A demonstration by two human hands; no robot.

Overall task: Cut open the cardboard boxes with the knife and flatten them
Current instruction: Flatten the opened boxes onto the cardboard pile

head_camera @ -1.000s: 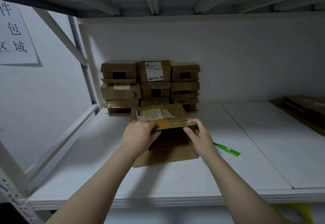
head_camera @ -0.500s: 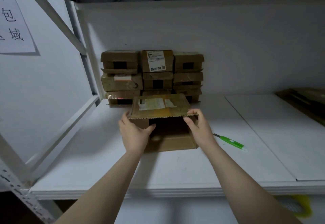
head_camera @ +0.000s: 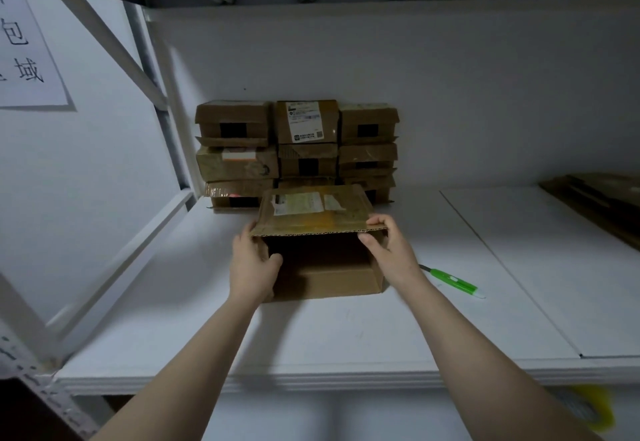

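A brown cardboard box (head_camera: pixel 325 278) lies on the white shelf (head_camera: pixel 346 336), its near end open toward me. Its labelled top panel (head_camera: pixel 311 212) is raised. My left hand (head_camera: pixel 252 264) grips the box's left wall, thumb inside the opening. My right hand (head_camera: pixel 391 250) pinches the right front corner of the top panel. A green-handled knife (head_camera: pixel 450 279) lies on the shelf just right of my right wrist, touched by neither hand.
A stack of several cardboard boxes (head_camera: pixel 298 153) stands against the back wall behind the open box. Flattened cardboard (head_camera: pixel 602 198) lies at the far right of the shelf. A shelf post and diagonal brace (head_camera: pixel 149 94) rise on the left.
My left hand has shifted from the top panel's front edge down to the box's left wall. The top panel sits higher, opening the box wider. The right hand keeps its hold.
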